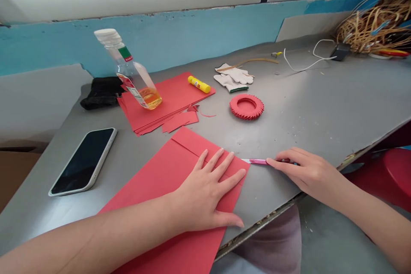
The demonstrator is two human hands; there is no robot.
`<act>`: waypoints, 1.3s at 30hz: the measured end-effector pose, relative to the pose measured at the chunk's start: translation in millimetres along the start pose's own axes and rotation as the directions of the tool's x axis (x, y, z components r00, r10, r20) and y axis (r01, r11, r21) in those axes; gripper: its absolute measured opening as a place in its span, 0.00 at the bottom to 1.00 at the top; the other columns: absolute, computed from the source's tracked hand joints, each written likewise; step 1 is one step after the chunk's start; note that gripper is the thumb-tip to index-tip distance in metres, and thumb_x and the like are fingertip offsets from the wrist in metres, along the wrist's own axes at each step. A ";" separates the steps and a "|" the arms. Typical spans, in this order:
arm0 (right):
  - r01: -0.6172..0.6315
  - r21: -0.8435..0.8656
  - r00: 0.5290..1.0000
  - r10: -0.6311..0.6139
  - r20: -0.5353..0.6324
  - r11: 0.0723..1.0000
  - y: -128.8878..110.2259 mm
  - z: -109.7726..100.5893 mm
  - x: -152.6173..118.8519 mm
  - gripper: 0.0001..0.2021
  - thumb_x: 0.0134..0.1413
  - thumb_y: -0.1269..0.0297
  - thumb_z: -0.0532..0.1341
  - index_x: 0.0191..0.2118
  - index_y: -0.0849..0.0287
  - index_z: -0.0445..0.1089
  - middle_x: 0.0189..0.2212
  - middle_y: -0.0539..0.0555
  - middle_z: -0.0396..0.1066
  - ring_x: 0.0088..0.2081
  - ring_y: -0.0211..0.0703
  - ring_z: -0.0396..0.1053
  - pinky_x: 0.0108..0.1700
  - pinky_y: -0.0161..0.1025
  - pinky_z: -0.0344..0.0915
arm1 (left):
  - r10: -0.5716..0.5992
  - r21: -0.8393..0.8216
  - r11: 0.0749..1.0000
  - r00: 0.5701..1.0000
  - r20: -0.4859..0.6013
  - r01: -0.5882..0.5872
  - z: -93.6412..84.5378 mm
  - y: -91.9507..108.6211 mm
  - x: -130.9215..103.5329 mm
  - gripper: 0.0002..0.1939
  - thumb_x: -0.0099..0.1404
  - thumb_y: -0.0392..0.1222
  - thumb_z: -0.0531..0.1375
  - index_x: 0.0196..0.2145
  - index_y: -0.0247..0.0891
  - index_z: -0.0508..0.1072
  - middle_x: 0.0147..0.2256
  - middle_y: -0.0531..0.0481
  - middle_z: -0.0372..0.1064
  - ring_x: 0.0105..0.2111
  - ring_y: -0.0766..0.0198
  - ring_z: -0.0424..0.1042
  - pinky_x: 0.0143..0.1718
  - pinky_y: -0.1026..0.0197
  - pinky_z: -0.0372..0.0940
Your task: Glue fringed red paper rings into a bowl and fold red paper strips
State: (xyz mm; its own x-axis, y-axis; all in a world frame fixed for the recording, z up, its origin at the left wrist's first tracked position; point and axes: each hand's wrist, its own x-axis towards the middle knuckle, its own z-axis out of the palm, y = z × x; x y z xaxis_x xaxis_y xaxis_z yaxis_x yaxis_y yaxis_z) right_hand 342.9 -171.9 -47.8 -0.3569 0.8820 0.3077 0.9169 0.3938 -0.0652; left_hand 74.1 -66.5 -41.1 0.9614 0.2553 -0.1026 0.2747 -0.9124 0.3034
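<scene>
My left hand (208, 190) lies flat with fingers spread on a large sheet of red paper (154, 180). A strip along the paper's far edge is marked off by a crease or cut line, partly under my fingers. My right hand (303, 169) grips a pink utility knife (258, 162). Its blade points left and meets the paper's right corner; whether it is inside a fold I cannot tell. Beyond the hands sits a ring of folded red paper (246, 106).
A bottle (138, 77) with amber liquid and a yellow glue stick (199, 84) rest on stacked red paper (173, 94), near red scraps (181, 121). A phone (84, 160) lies left. White gloves (233, 78), a white cable (297, 69) and a straw bundle (379, 23) are farther back.
</scene>
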 end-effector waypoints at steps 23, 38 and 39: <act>0.073 -0.003 0.997 -0.073 -0.031 0.997 4.5 10.0 16.5 0.19 0.52 0.80 0.53 0.48 0.58 0.67 0.34 0.54 0.69 0.33 0.38 0.63 0.32 0.34 0.61 | 0.010 -0.025 1.000 1.000 -0.007 -0.010 0.8 -0.5 0.3 0.46 0.54 0.73 0.43 0.63 0.44 0.42 0.63 0.37 0.32 0.61 0.36 0.32 0.54 0.30 0.33; 0.048 -0.017 0.997 -0.049 -0.060 0.999 0.8 13.0 27.3 0.17 0.54 0.79 0.51 0.45 0.57 0.70 0.32 0.54 0.70 0.31 0.37 0.64 0.30 0.34 0.61 | 0.017 0.003 1.000 1.000 0.001 -0.017 -1.2 0.3 0.7 0.46 0.55 0.72 0.43 0.63 0.44 0.39 0.64 0.43 0.33 0.61 0.36 0.31 0.54 0.29 0.34; 0.048 -0.017 0.997 -0.048 -0.058 0.999 0.6 13.2 28.0 0.17 0.54 0.79 0.51 0.45 0.57 0.70 0.33 0.54 0.70 0.32 0.37 0.65 0.31 0.34 0.61 | 0.020 0.007 1.000 1.000 0.001 -0.020 -1.2 0.3 0.7 0.45 0.56 0.72 0.44 0.63 0.44 0.39 0.64 0.43 0.33 0.61 0.37 0.30 0.54 0.29 0.34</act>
State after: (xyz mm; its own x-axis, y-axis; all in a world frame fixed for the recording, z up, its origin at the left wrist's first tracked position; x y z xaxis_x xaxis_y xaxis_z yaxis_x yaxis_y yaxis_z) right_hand 331.2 -143.5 -51.7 -0.3900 0.8455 0.3647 0.9017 0.4309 -0.0348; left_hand 74.9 -66.2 -39.9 0.9667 0.2369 -0.0970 0.2554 -0.9197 0.2983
